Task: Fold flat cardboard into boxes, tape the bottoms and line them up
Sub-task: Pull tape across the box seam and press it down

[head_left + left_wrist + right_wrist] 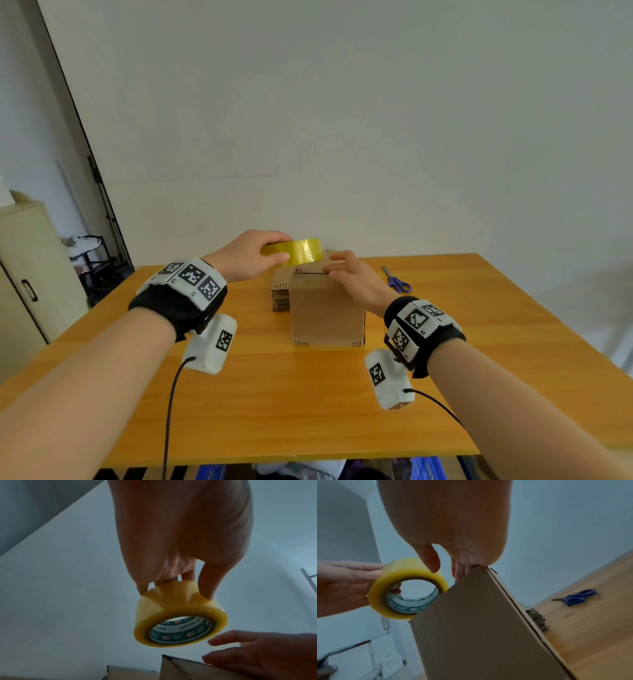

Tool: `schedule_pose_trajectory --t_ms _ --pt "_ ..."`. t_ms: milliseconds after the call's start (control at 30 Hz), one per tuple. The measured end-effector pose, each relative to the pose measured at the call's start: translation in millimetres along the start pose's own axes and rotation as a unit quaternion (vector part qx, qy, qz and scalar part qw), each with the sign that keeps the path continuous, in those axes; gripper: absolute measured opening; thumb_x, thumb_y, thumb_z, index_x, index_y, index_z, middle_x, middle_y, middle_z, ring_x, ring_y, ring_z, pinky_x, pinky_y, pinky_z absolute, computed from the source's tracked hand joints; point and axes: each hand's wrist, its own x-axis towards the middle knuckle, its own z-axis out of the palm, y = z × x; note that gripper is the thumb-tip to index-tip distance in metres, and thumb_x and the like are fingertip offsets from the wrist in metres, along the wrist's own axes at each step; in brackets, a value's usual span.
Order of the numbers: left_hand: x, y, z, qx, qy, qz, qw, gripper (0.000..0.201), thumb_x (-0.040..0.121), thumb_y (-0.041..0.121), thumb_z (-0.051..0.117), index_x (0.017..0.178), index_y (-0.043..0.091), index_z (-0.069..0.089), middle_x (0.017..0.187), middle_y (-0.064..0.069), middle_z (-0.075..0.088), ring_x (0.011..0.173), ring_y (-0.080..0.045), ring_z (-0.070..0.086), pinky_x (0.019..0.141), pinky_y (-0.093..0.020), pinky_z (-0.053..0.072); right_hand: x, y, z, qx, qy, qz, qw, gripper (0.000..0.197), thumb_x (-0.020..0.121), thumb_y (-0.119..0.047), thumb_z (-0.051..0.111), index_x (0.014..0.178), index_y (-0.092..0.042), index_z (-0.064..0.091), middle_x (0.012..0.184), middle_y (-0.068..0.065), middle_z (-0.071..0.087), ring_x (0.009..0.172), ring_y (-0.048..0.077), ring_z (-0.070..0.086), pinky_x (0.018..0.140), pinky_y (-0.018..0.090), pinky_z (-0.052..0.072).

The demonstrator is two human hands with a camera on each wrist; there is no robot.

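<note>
Left hand: thumb and fingers are curling round the rim of the yellow translucent packing-tape roll, one fingertip showing inside the green-printed core in the right wrist view. It is holding the roll in the air, just above the box's top edge, at 10 o'clock from the box centre.

Right hand: fingers are lying nearly straight on the top face of the folded brown corrugated cardboard box, fingertips pressing at the far top edge. Thumb is sticking out loose toward the roll, gripping nothing. Whether it is touching the tape, cannot tell.

The box is standing upright on the orange-brown wooden table, roughly mid-table, top flaps closed with a dark seam line showing.

A stack of flat brown cardboard blanks is lying just behind the box at its 11 o'clock, touching or nearly so.

Blue-handled scissors are lying flat on the table at 2 o'clock from the box, well apart.

Both wrists are wearing black straps with white marker-tagged blocks; black cables are running off them.

A beige cabinet is standing at 9 o'clock, off the table.
</note>
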Motion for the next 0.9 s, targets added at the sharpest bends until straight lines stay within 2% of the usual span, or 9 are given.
schedule_pose_trajectory --t_ms 67,167,333,433,567,667,733,800,900 --pt "1.9 2.2 1.5 0.001 -0.006 -0.002 1.0 0.038 0.095 0.014 0.054 0.132 0.01 0.052 0.124 0.001 0.056 0.109 -0.004 0.046 0.089 -0.015 0.032 3.3 -2.0 0.1 0.05 0.032 0.01 0.998 0.029 0.098 -0.027 0.045 0.124 -0.016 0.052 0.124 0.005 0.06 0.116 0.02 0.053 0.103 0.037 0.041" --pt "4.7 4.2 4.1 0.001 -0.02 -0.004 1.0 0.039 0.095 0.015 0.054 0.133 0.01 0.051 0.13 -0.002 0.055 0.111 -0.004 0.045 0.092 -0.017 0.032 6.1 -6.0 1.4 0.067 0.06 0.005 0.996 0.029 0.1 -0.028 0.044 0.118 -0.013 0.06 0.117 0.007 0.065 0.111 0.018 0.057 0.099 0.032 0.042" --pt "7.9 8.9 7.3 0.006 -0.034 -0.004 0.999 0.04 0.094 0.018 0.055 0.134 0.012 0.051 0.135 -0.001 0.053 0.119 -0.005 0.044 0.095 -0.014 0.028 13.2 -1.0 4.1 0.042 0.123 0.007 0.991 0.024 0.096 -0.024 0.053 0.095 -0.006 0.069 0.091 0.016 0.067 0.082 0.02 0.055 0.072 0.029 0.042" --pt "8.9 11.5 8.5 0.019 -0.04 0.006 0.999 0.041 0.094 0.019 0.055 0.134 0.012 0.05 0.137 -0.001 0.052 0.116 0.0 0.04 0.092 -0.009 0.026 15.6 2.0 4.0 0.036 0.138 0.014 0.99 0.019 0.095 -0.02 0.054 0.084 -0.011 0.067 0.081 0.008 0.062 0.075 0.017 0.052 0.064 0.026 0.041" --pt "9.9 9.5 6.2 0.011 -0.055 0.005 0.998 0.041 0.094 0.019 0.056 0.134 0.013 0.051 0.138 -0.001 0.051 0.127 -0.007 0.042 0.097 -0.013 0.026 19.4 4.2 3.7 0.051 0.152 0.027 0.987 0.022 0.095 -0.017 0.052 0.087 -0.004 0.068 0.081 0.012 0.064 0.076 0.02 0.055 0.068 0.029 0.045" --pt "10.3 6.9 4.8 -0.006 -0.071 0.004 0.997 0.038 0.093 0.015 0.057 0.131 0.015 0.054 0.133 -0.001 0.054 0.121 -0.009 0.046 0.096 -0.017 0.03 22.1 3.3 2.8 0.102 0.154 0.037 0.982 0.02 0.098 -0.014 0.047 0.108 -0.008 0.063 0.089 0.004 0.067 0.094 0.022 0.065 0.091 0.038 0.052" --pt "10.8 6.3 5.1 -0.009 -0.076 0.005 0.997 0.038 0.092 0.013 0.058 0.13 0.015 0.055 0.131 -0.001 0.055 0.118 -0.009 0.047 0.093 -0.017 0.031 22.1 2.6 3.4 0.089 0.142 0.032 0.985 0.026 0.098 -0.012 0.045 0.118 -0.009 0.062 0.098 0.007 0.069 0.099 0.023 0.065 0.095 0.042 0.051" --pt "11.7 6.0 5.4 -0.009 -0.077 0.006 0.997 0.038 0.092 0.013 0.058 0.129 0.015 0.055 0.131 -0.002 0.056 0.117 -0.01 0.048 0.093 -0.019 0.032 21.3 2.5 3.6 0.071 0.147 0.021 0.986 0.025 0.098 -0.011 0.047 0.115 -0.005 0.064 0.102 0.011 0.069 0.097 0.023 0.065 0.092 0.038 0.052" --pt "11.6 5.5 5.6 -0.009 -0.074 0.007 0.997 0.038 0.092 0.013 0.058 0.13 0.015 0.055 0.132 -0.003 0.055 0.115 -0.008 0.047 0.093 -0.019 0.032 20.9 4.3 3.1 0.052 0.169 0.017 0.984 0.021 0.097 -0.012 0.051 0.109 -0.002 0.066 0.092 0.007 0.066 0.08 0.011 0.059 0.069 0.017 0.047"
